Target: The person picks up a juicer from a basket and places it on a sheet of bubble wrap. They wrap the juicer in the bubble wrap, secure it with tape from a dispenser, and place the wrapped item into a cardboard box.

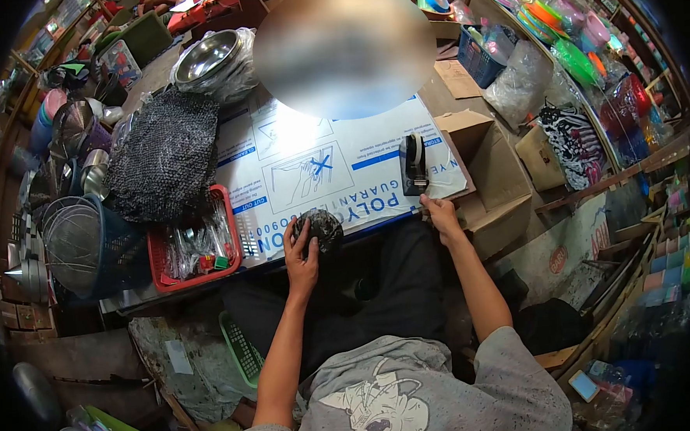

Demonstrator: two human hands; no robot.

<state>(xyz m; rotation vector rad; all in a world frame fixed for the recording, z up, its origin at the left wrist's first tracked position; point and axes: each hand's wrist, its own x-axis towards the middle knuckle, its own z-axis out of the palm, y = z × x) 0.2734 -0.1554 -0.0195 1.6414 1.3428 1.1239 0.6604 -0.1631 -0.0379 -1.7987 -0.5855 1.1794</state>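
My left hand [302, 258] has its fingers wrapped over a round, black, plastic-wrapped bundle [324, 231] at the front edge of the table. The bundle's contents are hidden. My right hand [443, 220] is at the table's front right corner, fingers curled in and thumb pointing up; whatever it may hold is too small to make out. Just above that hand, a black tape dispenser [414, 165] lies on the white printed tabletop sheet [366, 179], apart from my fingers.
Left of my left hand, a red basket [160, 260] holds small packaged items. Behind it lies a heap of black bubble wrap [162, 151], with wrapped steel bowls [208, 59] further back. An open cardboard box [490, 161] adjoins the table's right side. A blue basket [113, 255] holds strainers.
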